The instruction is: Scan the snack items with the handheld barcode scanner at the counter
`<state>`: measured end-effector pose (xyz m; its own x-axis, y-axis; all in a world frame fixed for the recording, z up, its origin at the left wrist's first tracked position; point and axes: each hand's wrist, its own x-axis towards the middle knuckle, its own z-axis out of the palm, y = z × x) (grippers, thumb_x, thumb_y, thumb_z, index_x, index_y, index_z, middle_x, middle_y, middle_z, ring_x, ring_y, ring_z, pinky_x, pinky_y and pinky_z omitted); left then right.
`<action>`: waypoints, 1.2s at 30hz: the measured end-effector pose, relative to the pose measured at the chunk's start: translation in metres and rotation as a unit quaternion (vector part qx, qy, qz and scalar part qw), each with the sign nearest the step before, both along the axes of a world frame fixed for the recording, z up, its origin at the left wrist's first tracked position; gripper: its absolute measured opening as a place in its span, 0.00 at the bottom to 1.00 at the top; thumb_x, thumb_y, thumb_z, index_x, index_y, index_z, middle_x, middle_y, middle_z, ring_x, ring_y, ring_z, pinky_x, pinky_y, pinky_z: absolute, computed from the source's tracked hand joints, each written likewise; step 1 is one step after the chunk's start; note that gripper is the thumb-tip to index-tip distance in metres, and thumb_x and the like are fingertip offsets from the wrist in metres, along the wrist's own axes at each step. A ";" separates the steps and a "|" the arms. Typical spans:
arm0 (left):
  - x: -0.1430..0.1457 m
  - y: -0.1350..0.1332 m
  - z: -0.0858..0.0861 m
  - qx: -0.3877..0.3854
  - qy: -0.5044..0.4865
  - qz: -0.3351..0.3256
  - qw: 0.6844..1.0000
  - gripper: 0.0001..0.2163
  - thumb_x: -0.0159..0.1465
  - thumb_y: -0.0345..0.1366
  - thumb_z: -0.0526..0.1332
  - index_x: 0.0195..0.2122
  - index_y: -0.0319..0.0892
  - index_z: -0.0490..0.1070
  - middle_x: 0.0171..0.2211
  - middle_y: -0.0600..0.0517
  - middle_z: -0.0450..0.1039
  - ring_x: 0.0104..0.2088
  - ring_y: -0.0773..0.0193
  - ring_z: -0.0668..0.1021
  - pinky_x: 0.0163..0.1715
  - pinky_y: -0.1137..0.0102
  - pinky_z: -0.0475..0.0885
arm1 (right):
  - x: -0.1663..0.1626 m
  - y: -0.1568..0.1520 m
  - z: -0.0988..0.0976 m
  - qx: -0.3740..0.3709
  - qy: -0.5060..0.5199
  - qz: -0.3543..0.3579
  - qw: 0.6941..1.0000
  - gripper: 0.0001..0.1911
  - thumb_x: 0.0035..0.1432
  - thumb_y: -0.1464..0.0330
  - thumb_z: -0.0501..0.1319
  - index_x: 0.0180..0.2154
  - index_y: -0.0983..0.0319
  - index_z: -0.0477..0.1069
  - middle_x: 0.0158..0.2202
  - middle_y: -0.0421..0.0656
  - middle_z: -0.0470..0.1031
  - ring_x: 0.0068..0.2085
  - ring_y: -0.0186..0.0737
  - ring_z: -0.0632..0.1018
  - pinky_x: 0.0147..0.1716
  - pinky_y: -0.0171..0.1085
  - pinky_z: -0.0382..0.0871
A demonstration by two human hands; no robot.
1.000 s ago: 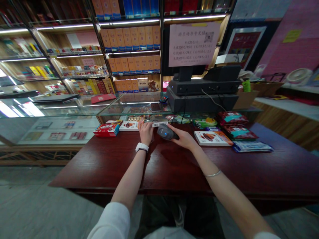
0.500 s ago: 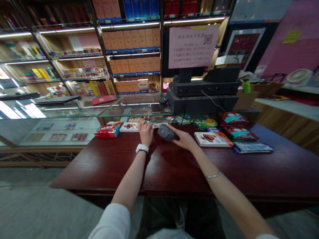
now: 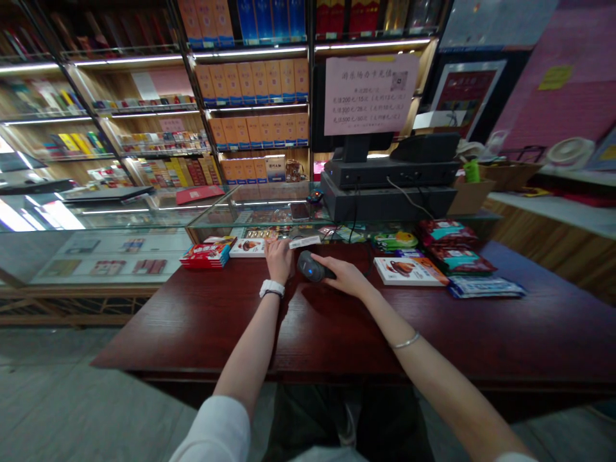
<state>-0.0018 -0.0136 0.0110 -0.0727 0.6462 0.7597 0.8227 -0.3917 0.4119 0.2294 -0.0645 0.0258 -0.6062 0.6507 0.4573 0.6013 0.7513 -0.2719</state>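
Indoors, a dark red wooden counter [image 3: 202,321] fronts lit shop shelves [image 3: 255,83]; the right hand [image 3: 344,277] grips a scanner [image 3: 310,266], the left hand [image 3: 279,256] pinches a small white packet [image 3: 304,242]

right hand [image 3: 345,278] grips a scanner [image 3: 308,266]; left hand [image 3: 278,257] holds a small box [image 3: 305,242].

A dark grey handheld barcode scanner [image 3: 310,267] lay low over the dark red wooden counter, head pointing left and away, a small blue light glowing on its upper face. Its handle end ran right, under fingers closed around it. Just beyond it, a small flat white packet [image 3: 304,242] with dark print was held tilted, raised slightly off the counter near the glass case's edge, its long side running left to right, pinched at its left end.
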 end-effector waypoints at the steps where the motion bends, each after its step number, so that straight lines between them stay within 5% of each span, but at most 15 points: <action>1: -0.001 0.000 0.001 0.002 -0.005 0.002 1.000 0.09 0.66 0.34 0.55 0.43 0.47 0.73 0.43 0.50 0.78 0.49 0.56 0.77 0.67 0.49 0.51 | -0.003 0.000 -0.001 -0.005 -0.012 0.001 1.000 0.40 0.61 0.69 0.63 0.69 0.47 0.49 0.55 0.43 0.73 0.53 0.46 0.77 0.52 0.43 0.71; 10: -0.006 0.001 0.012 0.019 -0.041 0.019 0.999 0.08 0.66 0.34 0.57 0.43 0.47 0.73 0.43 0.49 0.79 0.49 0.55 0.77 0.67 0.49 0.50 | -0.029 0.009 -0.012 -0.033 -0.094 -0.057 0.993 0.41 0.60 0.62 0.66 0.69 0.49 0.49 0.51 0.46 0.73 0.49 0.48 0.78 0.47 0.43 0.72; 21: 0.000 -0.006 0.016 0.023 -0.034 -0.002 0.999 0.09 0.65 0.31 0.56 0.43 0.47 0.73 0.43 0.51 0.78 0.49 0.57 0.77 0.68 0.51 0.50 | -0.033 0.013 -0.016 -0.026 -0.126 -0.078 0.989 0.41 0.60 0.71 0.61 0.69 0.49 0.47 0.58 0.49 0.67 0.49 0.46 0.75 0.50 0.45 0.68; 26: 0.006 -0.009 0.019 0.022 -0.028 -0.021 0.999 0.10 0.65 0.30 0.56 0.43 0.48 0.73 0.44 0.51 0.78 0.50 0.57 0.77 0.68 0.51 0.51 | -0.022 0.021 -0.021 -0.017 0.039 -0.020 0.999 0.33 0.57 0.70 0.60 0.64 0.57 0.59 0.57 0.49 0.70 0.57 0.47 0.72 0.58 0.48 0.65; 31: 0.017 -0.015 0.026 0.029 -0.016 -0.051 0.998 0.09 0.65 0.30 0.57 0.42 0.48 0.74 0.42 0.51 0.79 0.48 0.58 0.78 0.68 0.51 0.50 | 0.001 0.034 -0.023 0.077 0.217 -0.152 0.961 0.23 0.60 0.70 0.55 0.58 0.61 0.65 0.54 0.52 0.72 0.57 0.49 0.72 0.60 0.51 0.64; 36: 0.030 -0.024 0.032 0.043 -0.001 -0.089 0.995 0.09 0.65 0.29 0.57 0.42 0.48 0.75 0.41 0.53 0.79 0.46 0.59 0.78 0.69 0.52 0.49 | 0.024 0.040 -0.020 0.116 0.217 -0.193 0.950 0.27 0.62 0.70 0.53 0.63 0.58 0.61 0.59 0.50 0.70 0.60 0.48 0.69 0.62 0.52 0.62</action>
